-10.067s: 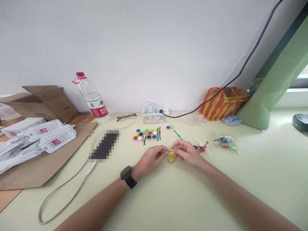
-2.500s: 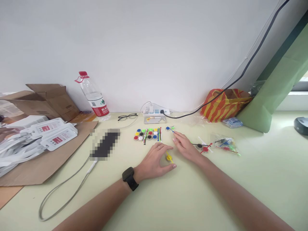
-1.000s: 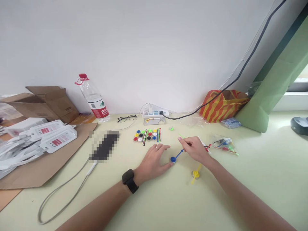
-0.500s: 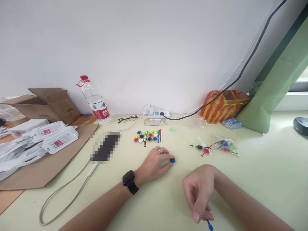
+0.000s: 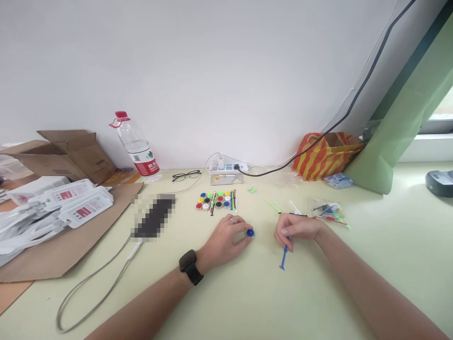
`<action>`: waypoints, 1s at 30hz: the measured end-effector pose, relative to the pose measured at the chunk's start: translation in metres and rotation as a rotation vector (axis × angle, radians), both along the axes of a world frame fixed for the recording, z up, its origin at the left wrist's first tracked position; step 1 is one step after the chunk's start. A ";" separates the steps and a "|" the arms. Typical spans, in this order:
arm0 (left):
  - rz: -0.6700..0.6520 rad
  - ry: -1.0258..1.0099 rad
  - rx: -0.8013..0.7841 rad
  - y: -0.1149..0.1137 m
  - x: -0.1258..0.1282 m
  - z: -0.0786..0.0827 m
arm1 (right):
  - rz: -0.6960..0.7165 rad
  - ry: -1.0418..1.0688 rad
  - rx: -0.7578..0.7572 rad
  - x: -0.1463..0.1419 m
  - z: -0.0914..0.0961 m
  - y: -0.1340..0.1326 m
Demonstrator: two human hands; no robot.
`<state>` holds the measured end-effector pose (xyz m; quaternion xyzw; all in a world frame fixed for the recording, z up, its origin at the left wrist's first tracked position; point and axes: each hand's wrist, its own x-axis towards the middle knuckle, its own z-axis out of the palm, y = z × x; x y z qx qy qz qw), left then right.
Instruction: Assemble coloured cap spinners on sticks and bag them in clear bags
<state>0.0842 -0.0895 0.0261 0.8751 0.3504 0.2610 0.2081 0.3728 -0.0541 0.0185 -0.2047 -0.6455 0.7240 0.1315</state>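
So, blue disc [image 5: 250, 233] was pinched in left hand [image 5: 224, 240], at the fingertips; blue stick [image 5: 283, 259] was gripped in right hand [image 5: 297, 227], jutting nearside. Disc was best steadied level, without squeezing.

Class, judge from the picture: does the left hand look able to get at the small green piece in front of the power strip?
Probably yes: nothing visible stands between the left hand and the green piece. It is holding the blue disc, though, so it may need to let go first.
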 end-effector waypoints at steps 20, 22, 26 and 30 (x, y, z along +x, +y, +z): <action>-0.025 -0.156 -0.210 0.005 -0.002 -0.004 | -0.374 -0.018 0.014 -0.057 0.011 -0.029; -0.021 -0.156 -0.207 0.005 -0.002 -0.003 | -0.409 -0.027 0.045 -0.057 0.007 -0.028; 0.041 -0.127 -0.164 0.006 -0.001 -0.005 | -0.493 -0.055 0.162 -0.058 0.001 -0.026; 0.068 -0.105 -0.084 0.007 -0.002 -0.009 | -0.550 -0.087 0.313 -0.060 -0.004 -0.024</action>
